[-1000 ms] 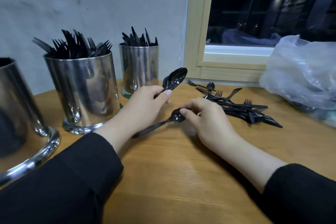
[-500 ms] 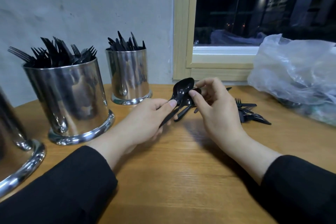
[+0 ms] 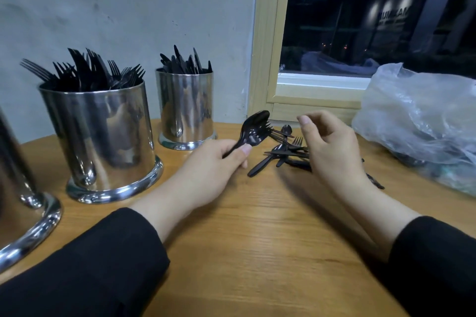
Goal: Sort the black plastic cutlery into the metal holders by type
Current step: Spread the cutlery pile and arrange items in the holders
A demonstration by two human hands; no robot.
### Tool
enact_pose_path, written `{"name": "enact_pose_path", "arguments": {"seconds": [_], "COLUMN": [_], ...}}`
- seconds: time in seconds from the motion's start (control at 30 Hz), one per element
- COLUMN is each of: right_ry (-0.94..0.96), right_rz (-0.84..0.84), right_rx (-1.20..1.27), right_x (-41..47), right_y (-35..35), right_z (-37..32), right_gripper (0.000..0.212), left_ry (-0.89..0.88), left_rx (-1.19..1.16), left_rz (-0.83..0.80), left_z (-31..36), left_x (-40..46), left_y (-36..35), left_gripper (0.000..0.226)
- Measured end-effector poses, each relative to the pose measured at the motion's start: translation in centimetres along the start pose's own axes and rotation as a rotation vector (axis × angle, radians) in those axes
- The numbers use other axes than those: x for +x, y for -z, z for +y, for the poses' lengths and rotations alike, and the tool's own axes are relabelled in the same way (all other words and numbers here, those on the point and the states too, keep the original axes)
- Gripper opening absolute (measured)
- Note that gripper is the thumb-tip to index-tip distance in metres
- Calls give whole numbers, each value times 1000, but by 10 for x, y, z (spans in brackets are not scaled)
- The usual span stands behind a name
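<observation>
The nearest metal holder [image 3: 23, 203], far out past the left hand's knuckles, shows nothing of its contents, so which type it takes cannot be told; a spoon dropped there on a guess may land wrong. Nearer the fingers, the fork holder [image 3: 103, 136] is crowded with tines, and beyond it the knife holder [image 3: 185, 108] stands. The loose pile [image 3: 286, 152] lies tangled just under the right hand [image 3: 332, 152], whose fingers hang loosely curled and hold nothing; a careless pull could drag several pieces along. The left hand [image 3: 216, 162] pinches the stacked spoons [image 3: 253, 127] by their handles between thumb and fingers, bowls raised beyond the fingertips; a slack grip could let one slide out.
</observation>
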State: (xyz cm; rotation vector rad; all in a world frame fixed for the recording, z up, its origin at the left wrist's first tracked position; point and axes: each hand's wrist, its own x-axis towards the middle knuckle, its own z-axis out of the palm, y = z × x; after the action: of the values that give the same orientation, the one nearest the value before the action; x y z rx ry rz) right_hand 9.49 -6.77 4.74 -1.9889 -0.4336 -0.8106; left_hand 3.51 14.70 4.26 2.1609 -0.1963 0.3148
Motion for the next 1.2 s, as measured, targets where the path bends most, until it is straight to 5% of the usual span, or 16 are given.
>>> {"name": "enact_pose_path", "arguments": {"seconds": [0.3, 0.53, 0.93, 1.2], "right_ry": [-131, -198, -313, -53], "right_rz": [-609, -658, -648, -688], "right_rx": [-619, -758, -496, -513], "right_x": [57, 67, 62, 45], "right_y": [-26, -50, -41, -26], "right_z": [22, 40, 34, 25], "right_gripper": [32, 29, 16, 13], "left_ry": [115, 128, 124, 125], "left_rx": [-222, -331, -311, -295], "left_rz": [66, 90, 84, 93], "left_z": [-6, -8, -6, -5], "left_x": [4, 7, 5, 4], "left_y": [-10, -8, -8, -8], "left_gripper": [44, 50, 45, 44]}}
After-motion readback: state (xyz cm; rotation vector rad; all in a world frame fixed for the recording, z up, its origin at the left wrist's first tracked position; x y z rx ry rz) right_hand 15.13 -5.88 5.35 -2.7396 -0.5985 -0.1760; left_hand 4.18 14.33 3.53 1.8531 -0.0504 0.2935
